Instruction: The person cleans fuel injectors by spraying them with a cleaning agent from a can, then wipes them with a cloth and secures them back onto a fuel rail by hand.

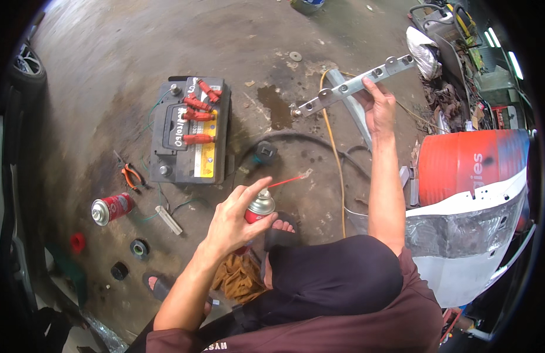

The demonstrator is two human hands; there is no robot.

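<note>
My left hand is wrapped round a red and silver spray can, its index finger raised at the top. A thin red straw sticks out of the nozzle toward the right. Farther off to the right, my right hand grips a silver metal fuel rail by its underside, holding it up at a slant above the floor. Left of the rail stands a dark car battery with several red fuel injectors lying on top.
Orange-handled pliers, another red spray can and a black tape roll lie at left. A brown rag is by my feet. A yellow hose crosses the floor. An orange drum and white panel stand at right.
</note>
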